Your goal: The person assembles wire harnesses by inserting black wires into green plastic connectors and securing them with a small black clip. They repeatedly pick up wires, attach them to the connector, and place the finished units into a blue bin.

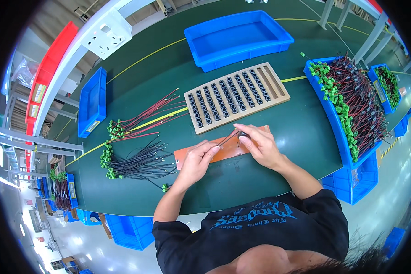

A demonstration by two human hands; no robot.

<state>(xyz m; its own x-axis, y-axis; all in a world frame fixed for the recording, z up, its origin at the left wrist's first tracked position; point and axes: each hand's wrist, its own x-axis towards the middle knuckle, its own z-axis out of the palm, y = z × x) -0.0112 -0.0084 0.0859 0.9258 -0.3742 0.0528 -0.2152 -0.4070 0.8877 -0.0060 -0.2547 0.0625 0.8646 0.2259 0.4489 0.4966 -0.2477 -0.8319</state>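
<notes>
One dark wire [227, 138] spans between the left grip [197, 160], pinched on it, and the right grip [261, 148], closed on what may be its end piece [242, 134]; an orange board [233, 149] lies beneath both. Probably light and bendy, best held near that end.

Wire bundles [144, 160] and blue bins [242, 37] mark a factory workshop.

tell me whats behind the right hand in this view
The orange strip shows on both sides of the right hand, on the green table. Whatever the hand covers cannot be seen.
</notes>
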